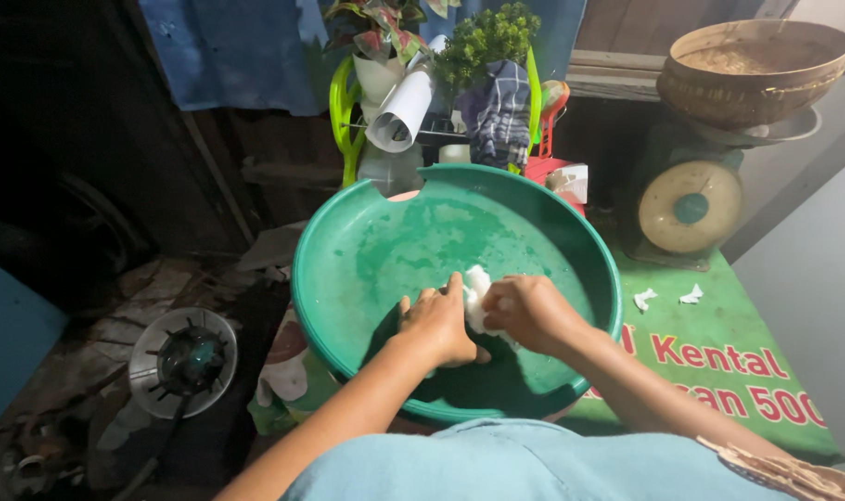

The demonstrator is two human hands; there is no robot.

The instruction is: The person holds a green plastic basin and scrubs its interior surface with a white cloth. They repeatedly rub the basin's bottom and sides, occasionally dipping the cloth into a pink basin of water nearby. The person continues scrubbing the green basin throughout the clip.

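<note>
A weighing scale (690, 206) with a round dial stands at the far right of the bench (719, 315), carrying a woven basket (752, 70). Two white scraps (665, 297) lie on the green bench cover. A rolled white paper (402, 111) and potted plants (483, 37) stand behind. A gas burner (183, 360) sits on the floor, left.

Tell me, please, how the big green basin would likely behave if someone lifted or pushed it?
The green basin looks like thin plastic, so probably light for its size and slightly flexible. Its surface seems wet, so likely slippery. It overhangs the green table, so a push might tip it.
</note>
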